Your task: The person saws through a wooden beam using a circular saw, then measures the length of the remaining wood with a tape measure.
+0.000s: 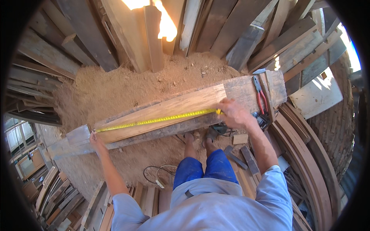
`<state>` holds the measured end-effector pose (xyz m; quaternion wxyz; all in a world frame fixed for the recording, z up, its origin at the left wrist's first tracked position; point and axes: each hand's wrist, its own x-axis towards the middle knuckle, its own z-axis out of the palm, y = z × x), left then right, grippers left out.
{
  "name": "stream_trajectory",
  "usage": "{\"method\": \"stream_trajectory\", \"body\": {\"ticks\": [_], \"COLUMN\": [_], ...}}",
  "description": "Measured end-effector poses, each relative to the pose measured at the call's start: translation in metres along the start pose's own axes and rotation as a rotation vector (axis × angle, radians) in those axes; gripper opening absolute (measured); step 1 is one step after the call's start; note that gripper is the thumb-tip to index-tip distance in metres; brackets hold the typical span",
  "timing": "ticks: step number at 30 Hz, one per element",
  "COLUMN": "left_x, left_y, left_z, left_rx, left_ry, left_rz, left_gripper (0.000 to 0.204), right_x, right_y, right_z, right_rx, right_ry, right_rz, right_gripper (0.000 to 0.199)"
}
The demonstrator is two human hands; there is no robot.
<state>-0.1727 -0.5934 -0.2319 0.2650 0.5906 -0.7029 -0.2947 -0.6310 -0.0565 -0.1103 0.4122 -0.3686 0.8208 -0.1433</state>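
Observation:
A pale wooden board [173, 103] lies lengthwise on a thick, worn workbench plank [243, 90]. Along the board stretches the yellow blade of a tape measure [162, 118]. My left hand [95, 138] pinches the blade's end at the board's left edge. At the other end, my right hand [233, 112] is wrapped round the tape measure's case, of which only a yellow bit shows by the fingers. To the right of that hand, red-handled pliers [259, 95] and a hammer [266, 90] rest on the plank.
Many boards [154, 38] lean upright beyond the bench, above a sawdust-covered floor [96, 90]. Long curved planks [308, 154] are stacked at the right. A looped cable [156, 173] lies by my feet. A green power tool [221, 129] sits under my right forearm.

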Motion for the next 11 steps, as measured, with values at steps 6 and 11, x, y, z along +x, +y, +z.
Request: {"method": "stream_trajectory", "body": {"ticks": [6,11], "left_x": [-0.132,-0.182], "left_y": [0.133,0.229], "left_z": [0.062,0.115], "left_rx": [0.419,1.105], "left_ry": [-0.231,-0.99], "left_rz": [0.829,0.863], "left_gripper": [0.114,0.109], "right_x": [-0.033,-0.056], "right_y": [0.029,0.048], "right_z": [0.035,0.036], "right_rx": [0.297,0.672], "right_ry": [0.014,0.013], "right_rz": [0.038,0.33], "right_gripper": [0.045,0.048]}}
